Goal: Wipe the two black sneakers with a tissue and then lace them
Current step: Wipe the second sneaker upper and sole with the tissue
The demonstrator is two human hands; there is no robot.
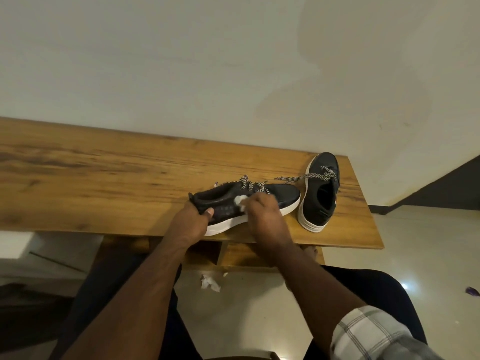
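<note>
A pale wall [233, 61] fills the upper part of the view, and a long wooden bench [104, 178] runs against it, its right end stopping short of a glossy tiled floor [428, 242].

2 black sneakers with white soles sit toward the right end of the bench. The nearer sneaker [283, 194] lies across the front edge, heel to the left and toe to the right, its sole tipped toward the person. The second sneaker [320, 196] stands just beside it at the right end, toe toward the wall and heel close to the front edge, its opening facing up. Each carries a black-and-white patterned lace; the loose lace [298, 178] of the second sneaker trails left across the wood toward the first.

The left hand [193, 216] grips the heel of the nearer sneaker, fingers curled round the back and thumb pressed on the side panel. The right hand [262, 211] has its fingers bunched together, clamped on a white tissue [240, 201] held against the sneaker's side near the lace eyelets. A checked sleeve [368, 333] covers the right upper arm.

On the floor beneath the front edge of the bench lies a crumpled white tissue scrap [209, 281]. A small purple object [472, 291] lies on the floor at the far right.
</note>
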